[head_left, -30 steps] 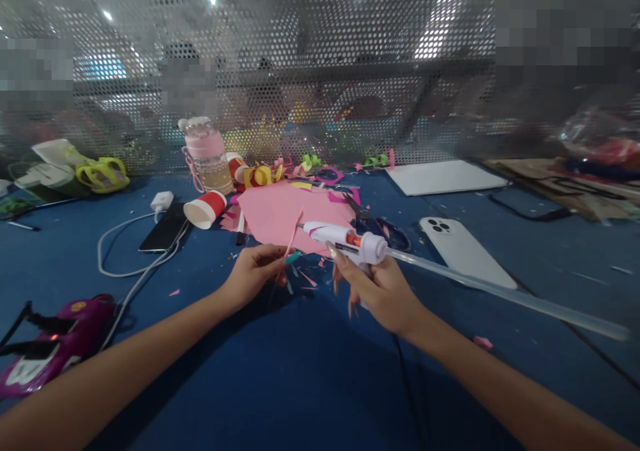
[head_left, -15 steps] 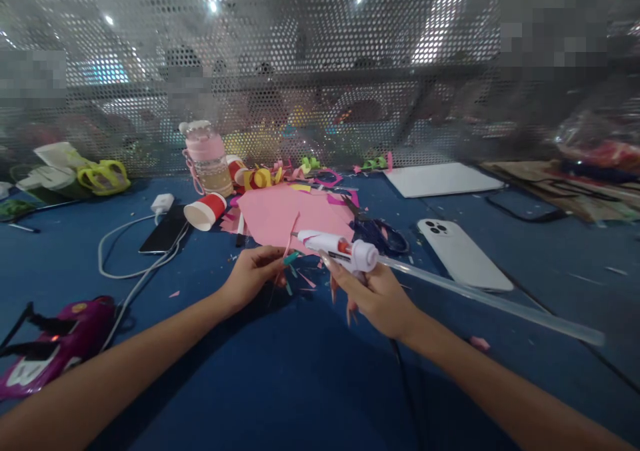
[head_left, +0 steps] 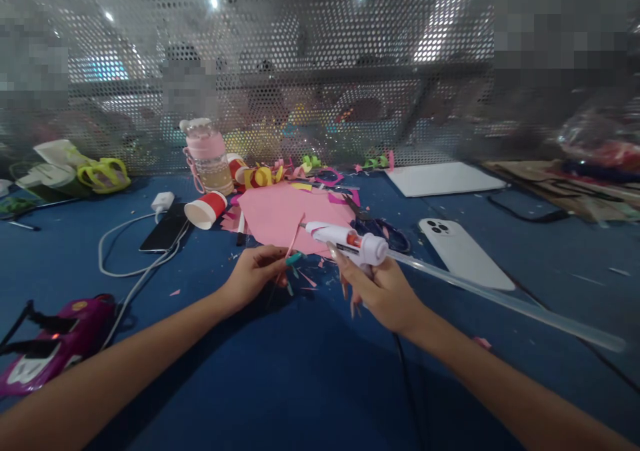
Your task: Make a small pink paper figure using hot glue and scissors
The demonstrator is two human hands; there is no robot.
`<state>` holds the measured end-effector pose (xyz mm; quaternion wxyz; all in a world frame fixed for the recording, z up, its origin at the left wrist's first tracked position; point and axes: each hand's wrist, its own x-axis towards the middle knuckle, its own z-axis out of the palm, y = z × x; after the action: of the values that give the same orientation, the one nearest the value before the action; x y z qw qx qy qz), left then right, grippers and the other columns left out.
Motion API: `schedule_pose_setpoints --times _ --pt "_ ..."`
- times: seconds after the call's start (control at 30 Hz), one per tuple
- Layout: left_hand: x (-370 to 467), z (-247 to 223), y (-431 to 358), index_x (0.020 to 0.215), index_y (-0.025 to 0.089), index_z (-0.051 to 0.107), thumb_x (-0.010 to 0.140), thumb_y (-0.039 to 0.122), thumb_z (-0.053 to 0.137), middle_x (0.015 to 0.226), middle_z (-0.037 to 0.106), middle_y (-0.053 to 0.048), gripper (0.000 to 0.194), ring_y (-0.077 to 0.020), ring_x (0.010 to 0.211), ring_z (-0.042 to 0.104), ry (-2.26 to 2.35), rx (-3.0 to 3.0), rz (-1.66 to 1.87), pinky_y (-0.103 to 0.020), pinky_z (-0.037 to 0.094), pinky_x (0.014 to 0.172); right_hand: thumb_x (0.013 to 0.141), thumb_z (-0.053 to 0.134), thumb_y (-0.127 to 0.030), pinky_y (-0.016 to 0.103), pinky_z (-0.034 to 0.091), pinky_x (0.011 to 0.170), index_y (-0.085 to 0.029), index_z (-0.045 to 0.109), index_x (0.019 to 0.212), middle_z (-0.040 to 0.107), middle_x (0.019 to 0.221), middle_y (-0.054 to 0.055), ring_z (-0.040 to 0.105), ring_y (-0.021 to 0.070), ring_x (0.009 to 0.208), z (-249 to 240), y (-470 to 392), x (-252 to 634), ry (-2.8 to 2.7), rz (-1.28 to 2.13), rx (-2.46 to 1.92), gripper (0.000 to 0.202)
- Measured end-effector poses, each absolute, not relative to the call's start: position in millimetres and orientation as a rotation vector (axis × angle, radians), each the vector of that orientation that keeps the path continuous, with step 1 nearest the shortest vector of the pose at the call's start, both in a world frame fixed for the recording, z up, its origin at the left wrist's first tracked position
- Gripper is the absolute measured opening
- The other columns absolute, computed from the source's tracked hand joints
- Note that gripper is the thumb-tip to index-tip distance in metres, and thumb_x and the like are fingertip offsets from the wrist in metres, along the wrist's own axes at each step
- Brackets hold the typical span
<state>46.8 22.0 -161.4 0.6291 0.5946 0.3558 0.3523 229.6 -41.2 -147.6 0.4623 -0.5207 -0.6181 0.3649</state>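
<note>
My right hand (head_left: 383,288) is wrapped around a white glue gun (head_left: 345,243), its tip pointing left. A long clear glue stick (head_left: 500,298) juts out of the gun's back end to the right. Between thumb and fingertips, my left hand (head_left: 257,271) pinches a thin pink paper strip (head_left: 295,238) that stands up at a slant. The gun's tip is at the strip's upper end; whether they touch I cannot tell. Teal nails show on the left hand. Behind both hands lies a large pink paper sheet (head_left: 280,211) on the blue table (head_left: 280,384).
Scissors (head_left: 375,224) lie right of the pink sheet, near a white phone (head_left: 465,254). To the left are a red paper cup (head_left: 206,210), a bottle (head_left: 207,158), a black phone (head_left: 165,230) with its cable, and a purple pouch (head_left: 55,344). A perforated metal panel (head_left: 310,84) stands behind.
My right hand has shifted slightly right with the glue gun, and its tip has moved up along the strip toward the top end. My left hand has stayed nearly in place.
</note>
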Motion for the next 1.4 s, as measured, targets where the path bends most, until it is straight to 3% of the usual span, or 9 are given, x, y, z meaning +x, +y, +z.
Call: schedule_pose_setpoints --times 0.4,0.6,0.87,1.17,1.23,1.33,1.4 --pt "47.3 -162.3 22.5 0.078 0.012 0.064 0.059 0.033 0.07 0.055 0.056 0.004 0.029 -0.005 0.044 0.051 0.838 1.241 0.84 -0.019 0.043 0.047 0.082 0.042 -0.037 0.02 0.035 0.034 -0.014 0.057 0.078 0.04 0.042 -0.007 0.04 0.0074 0.035 -145.2 -47.2 226.2 -1.707 0.874 -1.286 0.028" --pt "46.3 -164.4 23.4 0.076 0.012 0.064 0.06 0.031 0.07 0.053 0.056 0.004 0.026 -0.005 0.044 0.051 0.822 1.256 0.832 -0.018 0.043 0.047 0.081 0.044 -0.04 0.019 0.04 0.034 -0.015 0.057 0.077 0.042 0.04 -0.007 0.043 0.0072 0.034 -147.0 -45.6 225.8 -1.619 0.896 -1.295 0.028" --pt "46.8 -163.3 22.6 0.076 0.012 0.065 0.059 0.031 0.07 0.052 0.057 0.004 0.026 -0.005 0.043 0.05 0.782 1.285 0.823 -0.019 0.043 0.047 0.077 0.048 -0.043 0.02 0.043 0.03 -0.013 0.058 0.096 0.044 0.043 -0.007 0.044 0.0081 0.032 -146.4 -42.8 226.6 -1.461 0.907 -1.307 0.037" --pt "47.1 -161.4 22.3 0.076 0.012 0.065 0.056 0.034 0.072 0.052 0.057 0.004 0.031 -0.0057 0.043 0.05 0.806 1.268 0.82 -0.02 0.043 0.047 0.08 0.046 -0.042 0.021 0.04 0.032 -0.015 0.058 0.092 0.045 0.042 -0.007 0.044 0.0088 0.032 -148.8 -40.3 229.7 -1.406 0.733 -1.289 0.032" --pt "47.2 -161.0 22.0 0.076 0.011 0.064 0.056 0.034 0.072 0.052 0.057 0.004 0.032 -0.0059 0.043 0.051 0.83 1.245 0.825 -0.019 0.044 0.047 0.08 0.046 -0.043 0.022 0.04 0.033 -0.016 0.057 0.084 0.045 0.043 -0.006 0.044 0.0093 0.033 -152.3 -39.2 232.3 -1.397 0.67 -1.307 0.029" --pt "48.1 -159.4 22.0 0.077 0.011 0.063 0.056 0.034 0.072 0.053 0.057 0.004 0.032 -0.0061 0.044 0.053 0.862 1.223 0.845 -0.02 0.045 0.049 0.081 0.043 -0.041 0.025 0.043 0.042 -0.018 0.051 0.072 0.047 0.047 -0.003 0.049 0.0119 0.041 -157.3 -36.9 236.7 -1.474 0.52 -1.384 0.026" --pt "48.5 -157.0 25.0 0.077 0.011 0.063 0.058 0.032 0.071 0.054 0.057 0.004 0.029 -0.0062 0.044 0.053 0.881 1.247 0.864 -0.02 0.046 0.049 0.081 0.042 -0.037 0.026 0.043 0.047 -0.018 0.048 0.074 0.052 0.056 0.001 0.054 0.0148 0.049 -159.4 -35.9 237.5 -1.625 0.359 -1.454 0.021"
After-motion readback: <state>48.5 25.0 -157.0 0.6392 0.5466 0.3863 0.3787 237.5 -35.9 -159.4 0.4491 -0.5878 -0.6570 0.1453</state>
